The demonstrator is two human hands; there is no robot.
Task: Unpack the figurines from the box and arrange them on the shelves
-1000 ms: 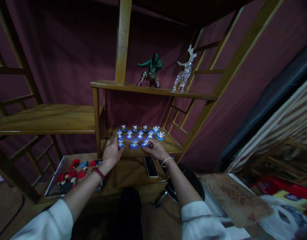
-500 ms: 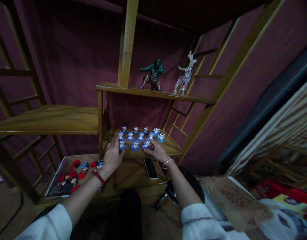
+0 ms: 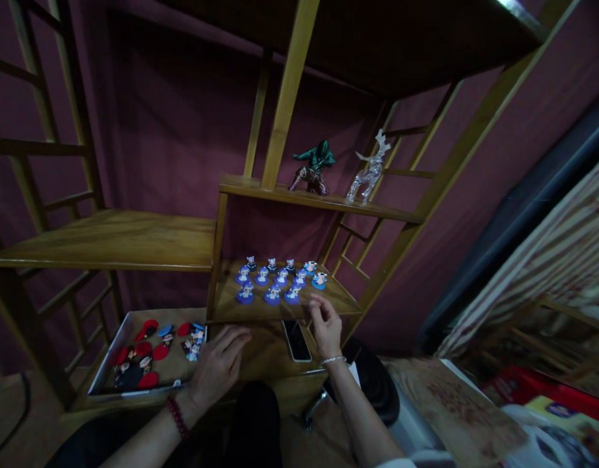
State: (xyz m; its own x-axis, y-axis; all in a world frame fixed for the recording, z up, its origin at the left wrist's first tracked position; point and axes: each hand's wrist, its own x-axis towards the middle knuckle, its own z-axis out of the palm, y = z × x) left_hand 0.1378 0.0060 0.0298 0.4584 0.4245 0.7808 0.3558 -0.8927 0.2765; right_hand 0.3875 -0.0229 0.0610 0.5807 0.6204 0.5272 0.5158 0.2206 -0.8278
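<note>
Dim light. Dark brown wooden upper shelf (image 3: pixel 411 58) underside near-black; glare on its front edge. Wide-angle stretch; right margin soft.

Your seven purple-base figurines (image 3: pixel 272 294) are all upright on the shelf (image 3: pixel 255 312), pale figures on round purple discs. Near row: three, left one spaced off, other two closer together. Row behind: four, side by side. Far row: your three dark-base figurines (image 3: pixel 272 264), upright, left to middle. Right end: your two blue-base figurines (image 3: pixel 319 281), pale and black tops, one far, one nearer. Face detail too small to read.
</note>
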